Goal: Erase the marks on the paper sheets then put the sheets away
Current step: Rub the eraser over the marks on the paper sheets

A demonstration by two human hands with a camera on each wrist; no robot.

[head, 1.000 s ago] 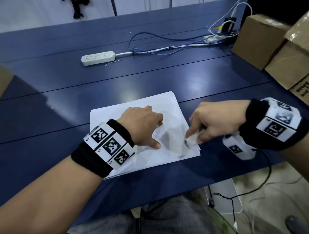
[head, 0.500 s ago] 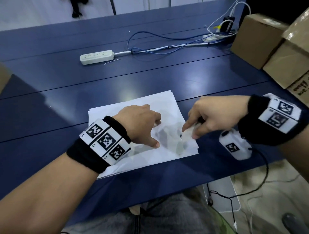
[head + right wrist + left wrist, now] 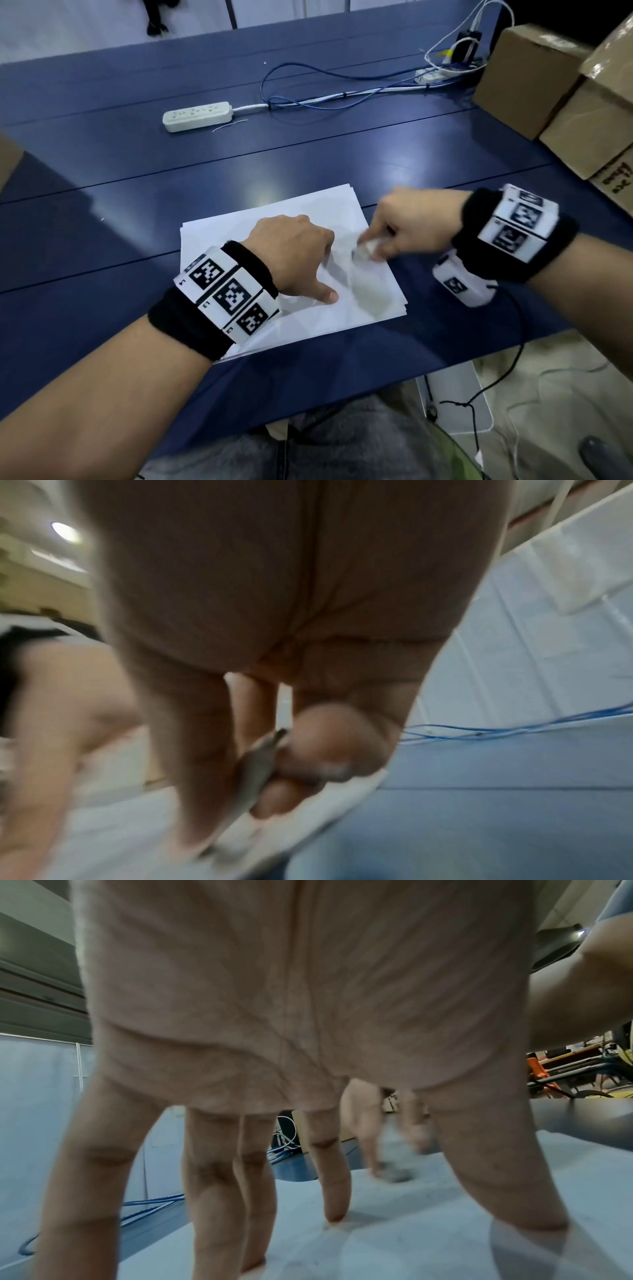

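Note:
A small stack of white paper sheets [image 3: 301,219] lies on the dark blue table [image 3: 137,192] in front of me. My left hand [image 3: 294,257] presses down on the stack with spread, straight fingers [image 3: 334,1191], thumb pointing right. My right hand [image 3: 394,229] pinches a white eraser [image 3: 366,248] between thumb and fingers and holds its grey tip on the top sheet near the right edge. The eraser [image 3: 260,767] shows blurred in the right wrist view. No marks on the paper can be made out.
A white power strip [image 3: 197,115] with blue and white cables [image 3: 342,96] lies at the back of the table. Cardboard boxes [image 3: 555,96] stand at the far right. The table's near edge runs just below the sheets, with the floor beyond.
My right hand with the eraser has slid up and to the left across the sheet, away from the stack's lower right corner. The left hand has stayed pressed on the paper.

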